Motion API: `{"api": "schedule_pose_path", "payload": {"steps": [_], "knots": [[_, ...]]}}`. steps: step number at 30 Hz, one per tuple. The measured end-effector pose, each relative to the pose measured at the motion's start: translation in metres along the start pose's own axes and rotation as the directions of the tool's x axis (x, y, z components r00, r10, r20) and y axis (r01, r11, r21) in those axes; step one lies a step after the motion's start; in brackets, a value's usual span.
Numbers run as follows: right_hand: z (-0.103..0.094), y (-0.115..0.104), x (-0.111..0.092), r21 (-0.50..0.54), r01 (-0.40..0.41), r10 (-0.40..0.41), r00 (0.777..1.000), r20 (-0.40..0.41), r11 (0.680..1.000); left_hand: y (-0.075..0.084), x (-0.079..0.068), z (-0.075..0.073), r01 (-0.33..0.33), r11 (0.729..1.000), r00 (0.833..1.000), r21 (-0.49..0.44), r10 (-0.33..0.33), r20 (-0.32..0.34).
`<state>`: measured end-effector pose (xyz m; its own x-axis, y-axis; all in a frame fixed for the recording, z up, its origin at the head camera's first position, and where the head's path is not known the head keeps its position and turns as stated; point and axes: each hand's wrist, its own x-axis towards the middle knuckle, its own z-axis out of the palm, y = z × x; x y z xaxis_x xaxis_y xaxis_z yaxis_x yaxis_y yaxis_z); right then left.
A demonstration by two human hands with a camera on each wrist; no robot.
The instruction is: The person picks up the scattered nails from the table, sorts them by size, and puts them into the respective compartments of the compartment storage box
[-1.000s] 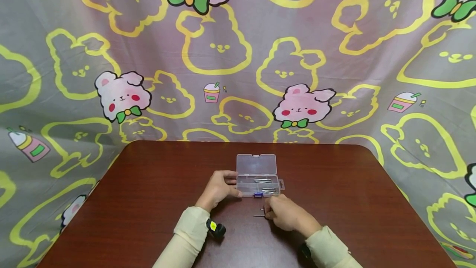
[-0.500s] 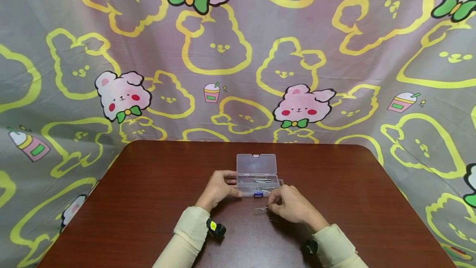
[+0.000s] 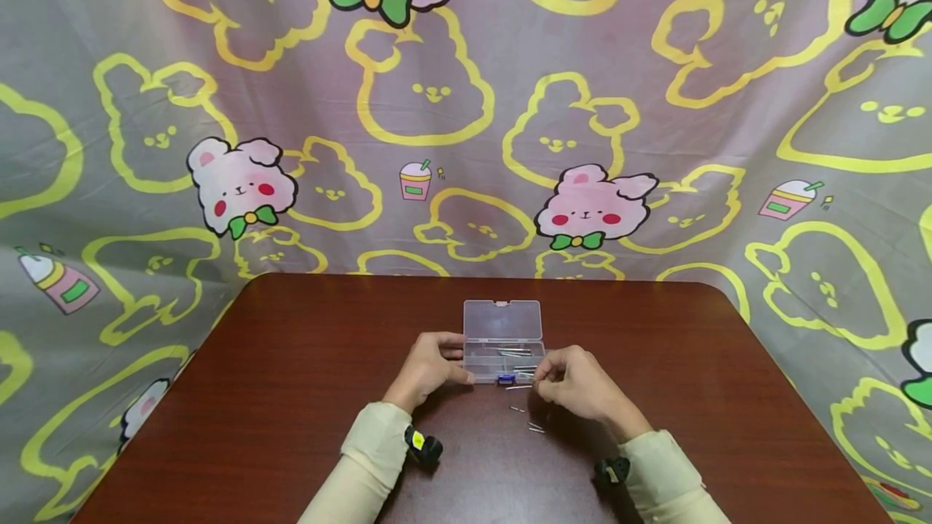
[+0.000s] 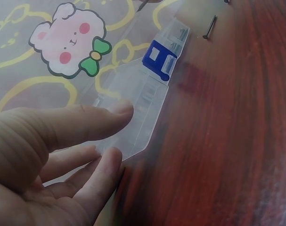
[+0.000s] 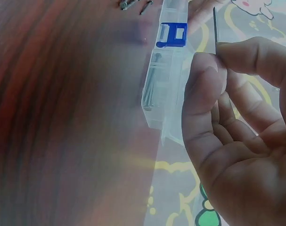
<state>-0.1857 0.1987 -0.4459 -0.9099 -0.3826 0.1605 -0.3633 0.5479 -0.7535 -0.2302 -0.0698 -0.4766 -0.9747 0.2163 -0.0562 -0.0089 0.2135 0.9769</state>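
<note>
A clear plastic compartment box [image 3: 502, 320] with a blue latch [image 4: 159, 60] stands on the table, its lid raised at the back. My left hand [image 3: 425, 370] grips the box's left end, thumb at the front and fingers behind. Beside the right end, my right hand [image 3: 578, 385] pinches a thin nail [image 5: 216, 28] between thumb and index finger. This nail points left, just in front of the box, in the head view. Several silver nails [image 3: 514, 352] lie in the box's compartments. On the table in front lie a few loose nails [image 3: 535, 428].
The dark red-brown wooden table [image 3: 349, 322] has a rounded far edge. Behind and around it hangs a grey curtain [image 3: 466, 168] printed with cartoon rabbits. A black wrist camera [image 3: 424, 447] sits at the left cuff, another camera [image 3: 612, 470] at the right.
My right hand has risen from the loose nails on the table towards the box's right front with a nail in its fingertips. The left hand and box have stayed put.
</note>
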Motion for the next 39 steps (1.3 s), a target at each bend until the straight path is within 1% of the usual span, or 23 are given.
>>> {"api": "schedule_pose_path", "payload": {"steps": [4, 9, 13, 22, 26, 30, 34, 39], "knots": [[-0.001, 0.002, 0.002, 0.075, -0.018, 0.018, 1.0, 0.001, 0.997, 0.0, 0.0, 0.0, 0.004, 1.0, 1.0, -0.003, -0.004, -0.002], [-0.001, 0.004, 0.003, 0.172, -0.046, 0.046, 0.999, 0.005, 0.984, 0.0, 0.0, 0.001, 0.018, 1.0, 1.0, -0.013, -0.018, -0.007], [-0.002, 0.005, 0.003, 0.199, -0.058, 0.061, 0.998, -0.008, 0.978, 0.0, 0.0, 0.001, 0.022, 1.0, 1.0, -0.011, -0.022, -0.007], [-0.006, 0.004, 0.01, 0.169, -0.077, 0.092, 0.992, -0.083, 0.983, 0.001, 0.0, 0.001, 0.007, 1.0, 1.0, -0.002, -0.007, -0.008], [-0.007, 0.006, 0.014, 0.14, -0.124, 0.139, 0.985, -0.104, 0.982, 0.0, 0.0, 0.001, 0.002, 1.0, 1.0, -0.007, -0.002, -0.01], [-0.006, 0.008, 0.016, 0.122, -0.163, 0.178, 0.977, -0.118, 0.979, 0.0, 0.001, 0.001, 0.012, 0.999, 1.0, -0.03, -0.012, -0.005], [-0.006, 0.011, 0.018, 0.078, -0.187, 0.197, 0.971, -0.136, 0.979, 0.001, 0.0, 0.0, 0.012, 0.999, 1.0, -0.031, -0.012, -0.005], [-0.005, 0.013, 0.022, 0.0, -0.197, 0.194, 0.968, -0.158, 0.98, 0.002, 0.0, 0.0, 0.005, 1.0, 1.0, -0.024, -0.005, -0.007]]}}
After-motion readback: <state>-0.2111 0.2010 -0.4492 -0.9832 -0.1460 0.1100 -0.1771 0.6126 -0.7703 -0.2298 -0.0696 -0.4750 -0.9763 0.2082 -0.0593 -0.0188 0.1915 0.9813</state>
